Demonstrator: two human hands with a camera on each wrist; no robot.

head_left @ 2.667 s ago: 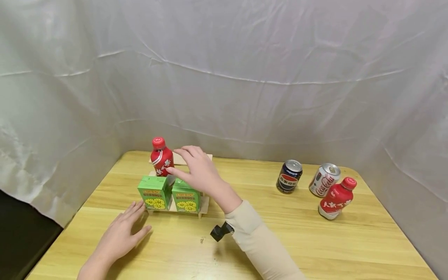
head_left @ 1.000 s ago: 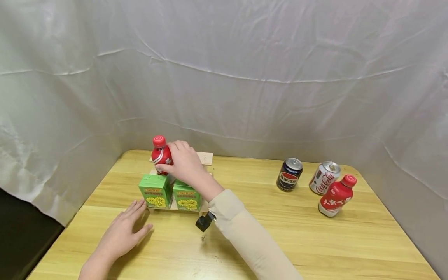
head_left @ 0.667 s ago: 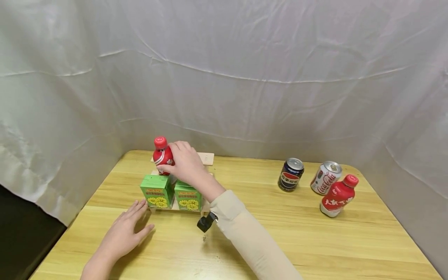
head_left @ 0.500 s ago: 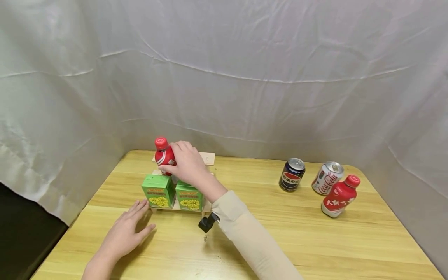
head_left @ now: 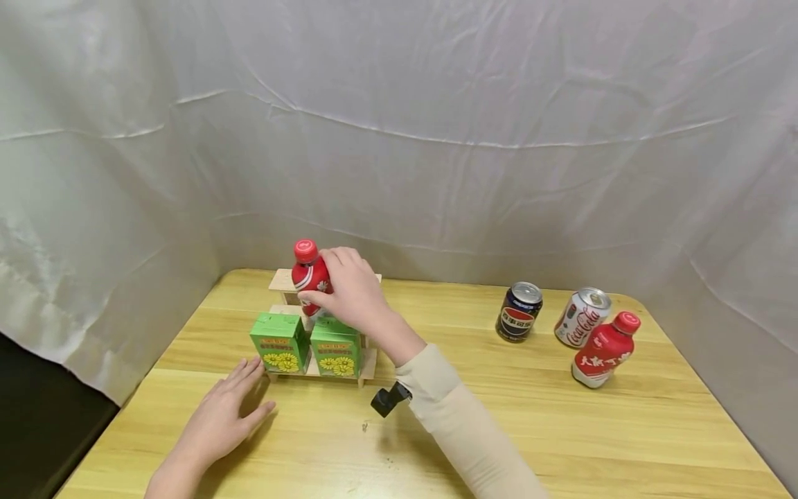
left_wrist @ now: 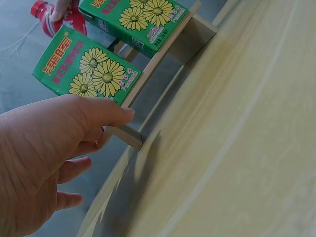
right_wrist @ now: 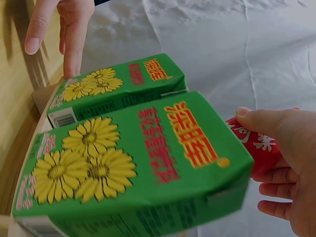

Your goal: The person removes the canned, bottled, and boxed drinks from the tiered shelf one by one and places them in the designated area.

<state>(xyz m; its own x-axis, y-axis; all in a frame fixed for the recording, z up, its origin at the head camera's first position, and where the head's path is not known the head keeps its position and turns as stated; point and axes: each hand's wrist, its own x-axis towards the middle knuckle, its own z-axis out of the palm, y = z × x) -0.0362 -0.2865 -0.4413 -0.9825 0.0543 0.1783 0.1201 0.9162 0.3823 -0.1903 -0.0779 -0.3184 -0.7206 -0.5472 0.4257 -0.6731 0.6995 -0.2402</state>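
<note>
My right hand (head_left: 358, 287) grips a red drink bottle (head_left: 305, 274) by its side. The bottle stands nearly upright behind two green drink cartons (head_left: 279, 343) with yellow flowers, and overlaps the wooden step rack (head_left: 283, 279). In the right wrist view the thumb and fingers curl round the red bottle (right_wrist: 264, 153); the near green carton (right_wrist: 133, 163) hides part of it. My left hand (head_left: 218, 419) lies at the rack's front left corner, with relaxed fingers. In the left wrist view its thumb is right beside the rack's front edge (left_wrist: 163, 52).
A dark Pepsi can (head_left: 519, 312), a white Coca-Cola can (head_left: 582, 317) and another red bottle (head_left: 603, 350) stand at the right of the wooden table (head_left: 499, 416). A grey curtain (head_left: 436, 138) hangs behind the table.
My right hand first reached the red bottle and took hold of it. Since half a second ago it has carried the bottle to the right, baring the rack's left upper step. My left hand has stayed put.
</note>
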